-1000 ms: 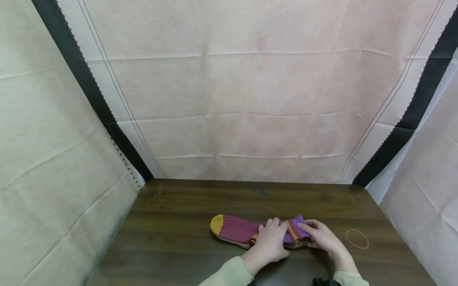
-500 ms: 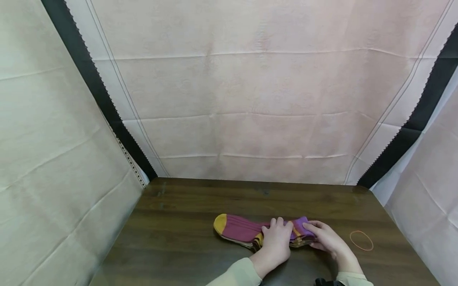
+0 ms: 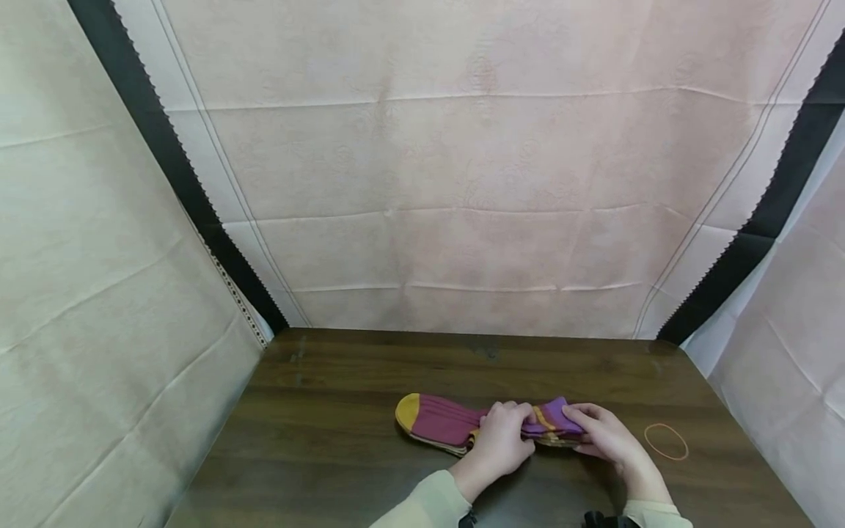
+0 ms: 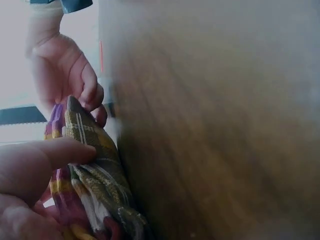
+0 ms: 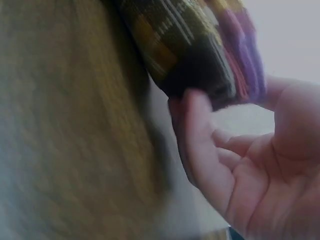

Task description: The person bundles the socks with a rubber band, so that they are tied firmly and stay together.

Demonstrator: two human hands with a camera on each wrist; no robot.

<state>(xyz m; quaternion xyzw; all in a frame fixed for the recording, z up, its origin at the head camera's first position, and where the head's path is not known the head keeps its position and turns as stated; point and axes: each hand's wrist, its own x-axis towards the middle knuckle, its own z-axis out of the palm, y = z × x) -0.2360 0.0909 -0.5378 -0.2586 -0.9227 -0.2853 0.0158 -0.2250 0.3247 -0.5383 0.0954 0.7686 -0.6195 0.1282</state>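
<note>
A stack of socks (image 3: 441,422) lies across the table, the top one maroon with a yellow toe at the left and a purple cuff at the right. My left hand (image 3: 499,442) grips the stack around its middle, its thumb at the near side. At the cuff end my right hand (image 3: 609,442) pinches the stack between thumb and fingers. The left wrist view shows an olive plaid sock (image 4: 90,132) on the lower face of the bundle, under the left thumb. In the right wrist view its dark cuff (image 5: 202,70) sits against the right fingertips.
An orange rubber band (image 3: 659,425) lies on the dark wooden table (image 3: 317,440), right of the right hand. Pale cloth sheets (image 3: 429,161) stand behind the table and along both sides.
My left fingers have bent more around the middle of the socks. The right hand keeps its pinch on the cuffs, and the stack has barely shifted. The head view has moved slightly.
</note>
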